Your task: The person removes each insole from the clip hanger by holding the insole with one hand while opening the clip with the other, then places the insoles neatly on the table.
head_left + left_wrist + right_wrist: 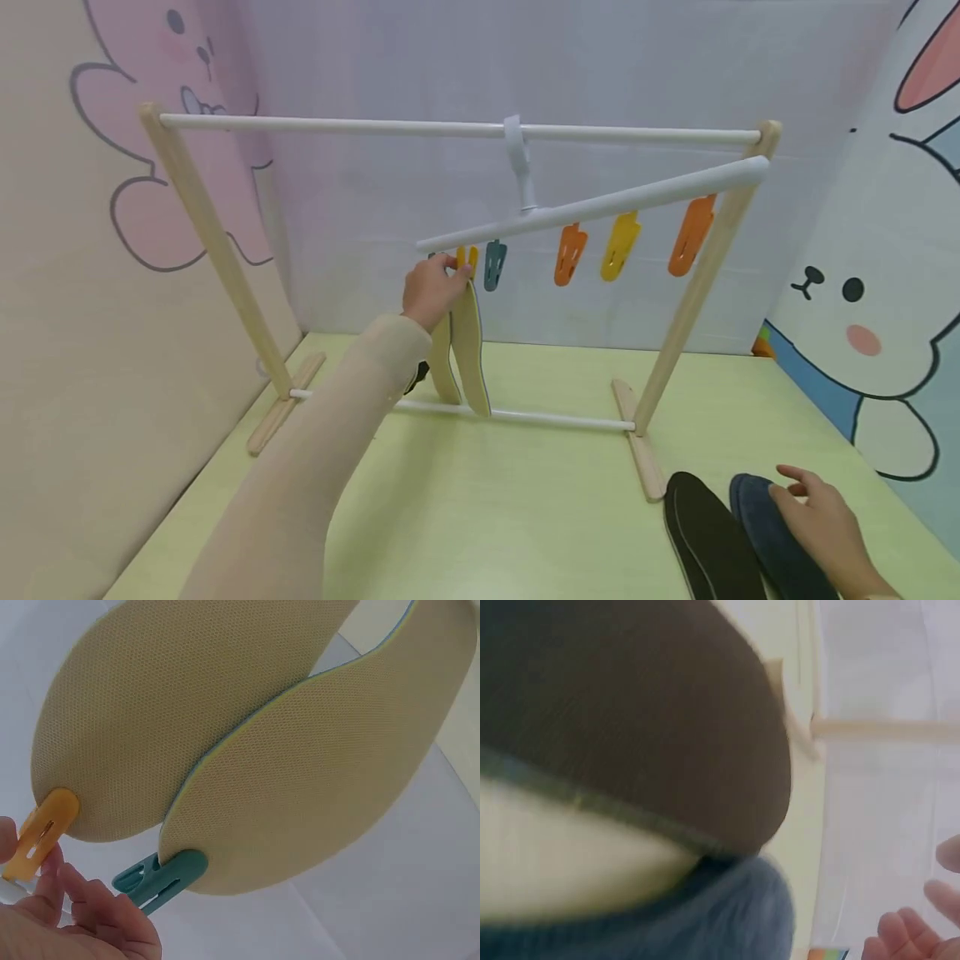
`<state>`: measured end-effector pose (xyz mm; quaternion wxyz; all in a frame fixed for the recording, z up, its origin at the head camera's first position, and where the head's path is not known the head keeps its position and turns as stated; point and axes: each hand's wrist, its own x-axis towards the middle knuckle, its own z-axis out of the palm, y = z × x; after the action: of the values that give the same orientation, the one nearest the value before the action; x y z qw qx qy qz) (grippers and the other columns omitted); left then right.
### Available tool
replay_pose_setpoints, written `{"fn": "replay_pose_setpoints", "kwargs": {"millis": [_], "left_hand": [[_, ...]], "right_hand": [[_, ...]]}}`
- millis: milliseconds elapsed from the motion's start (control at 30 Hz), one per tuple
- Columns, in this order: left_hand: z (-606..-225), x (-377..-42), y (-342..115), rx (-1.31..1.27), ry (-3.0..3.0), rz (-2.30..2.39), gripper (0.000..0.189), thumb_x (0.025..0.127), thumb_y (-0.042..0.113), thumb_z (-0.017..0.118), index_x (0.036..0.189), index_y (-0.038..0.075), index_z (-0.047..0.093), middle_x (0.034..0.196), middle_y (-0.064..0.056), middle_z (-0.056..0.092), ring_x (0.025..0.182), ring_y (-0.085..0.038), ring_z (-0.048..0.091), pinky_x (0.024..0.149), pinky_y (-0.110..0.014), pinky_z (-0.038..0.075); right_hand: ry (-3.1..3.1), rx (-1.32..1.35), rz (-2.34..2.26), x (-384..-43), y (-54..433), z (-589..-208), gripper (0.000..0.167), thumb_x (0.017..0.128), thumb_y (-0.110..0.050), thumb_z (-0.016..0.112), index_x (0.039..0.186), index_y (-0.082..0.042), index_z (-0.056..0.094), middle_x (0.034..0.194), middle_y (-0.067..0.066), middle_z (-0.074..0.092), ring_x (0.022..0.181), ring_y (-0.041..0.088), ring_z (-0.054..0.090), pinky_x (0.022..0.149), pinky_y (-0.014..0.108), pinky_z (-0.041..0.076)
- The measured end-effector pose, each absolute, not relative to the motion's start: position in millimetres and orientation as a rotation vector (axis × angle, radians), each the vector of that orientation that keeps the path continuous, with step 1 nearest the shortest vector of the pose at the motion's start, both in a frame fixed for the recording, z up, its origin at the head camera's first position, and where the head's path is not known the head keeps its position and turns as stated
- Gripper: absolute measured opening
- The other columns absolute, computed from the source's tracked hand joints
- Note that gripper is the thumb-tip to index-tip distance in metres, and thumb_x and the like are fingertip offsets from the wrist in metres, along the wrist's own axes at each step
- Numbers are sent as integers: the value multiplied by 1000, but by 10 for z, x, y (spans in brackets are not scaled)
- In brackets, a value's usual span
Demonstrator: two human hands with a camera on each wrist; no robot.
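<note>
My left hand [435,292] is raised to the white hanger bar [592,208], its thumb and fingers pinching a yellow clothespin [43,832]. That clothespin bites the end of one beige insole [165,712]. Beside it a second beige insole [322,772] hangs from a teal clothespin [169,881]; both hang down close together. At the lower right, my right hand [825,525] hovers with loosely bent fingers over a dark blue insole [780,533], holding nothing. A black insole [708,533] lies to the left of the blue one on the table.
A wooden rack with a white top rod [337,126] carries the tilted bar by a white hook [519,162]. Further teal, orange [572,254] and yellow [621,246] clothespins dangle along the bar. The rack's wooden foot [639,442] stands near the black insole.
</note>
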<state>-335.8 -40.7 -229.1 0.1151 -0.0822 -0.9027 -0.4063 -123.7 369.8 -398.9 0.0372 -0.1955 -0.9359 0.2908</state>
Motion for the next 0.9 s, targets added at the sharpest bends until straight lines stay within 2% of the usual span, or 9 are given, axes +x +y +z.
{"fn": "replay_pose_setpoints", "kwargs": {"millis": [200, 400, 467, 700, 900], "left_hand": [[-2296, -3335, -451, -283, -2621, -1195, 36, 98, 33, 56, 113, 1, 61, 109, -15, 62, 98, -30, 56, 83, -40, 44], [-2275, -3320, -513, -272, -2606, -1220, 35, 99, 34, 52, 113, 2, 58, 115, -13, 61, 99, -29, 55, 85, -40, 43], [-2262, -3319, -542, -267, -2583, -1238, 33, 99, 32, 52, 112, 2, 58, 115, -13, 61, 98, -29, 55, 85, -40, 44], [-2179, -3292, -642, -254, -2520, -1305, 34, 99, 25, 55, 115, -5, 55, 112, -18, 58, 98, -30, 52, 88, -40, 43], [-2095, -3253, -710, -193, -2547, -1354, 43, 97, 27, 58, 127, -4, 51, 121, -19, 57, 109, -29, 56, 90, -38, 47]], "right_hand": [[-2838, -378, 839, -1354, 3422, -3911, 41, 98, -16, 46, 122, 17, 48, 92, 19, 61, 79, 28, 56, 65, 38, 42], [-2816, -341, 905, -1436, 3249, -3861, 39, 100, -17, 44, 122, 14, 51, 101, 24, 59, 93, 43, 58, 67, 42, 47], [-2812, -340, 954, -1468, 3178, -3865, 39, 100, -19, 44, 123, 12, 51, 103, 25, 59, 96, 44, 57, 67, 41, 47], [-2758, -230, 1028, -1617, 2836, -3857, 31, 99, -15, 49, 119, 8, 57, 97, 16, 61, 78, 22, 57, 61, 33, 43], [-2670, -105, 1089, -1765, 2520, -3759, 25, 97, -11, 53, 111, 6, 62, 88, 10, 61, 70, 16, 50, 57, 29, 41]]}}
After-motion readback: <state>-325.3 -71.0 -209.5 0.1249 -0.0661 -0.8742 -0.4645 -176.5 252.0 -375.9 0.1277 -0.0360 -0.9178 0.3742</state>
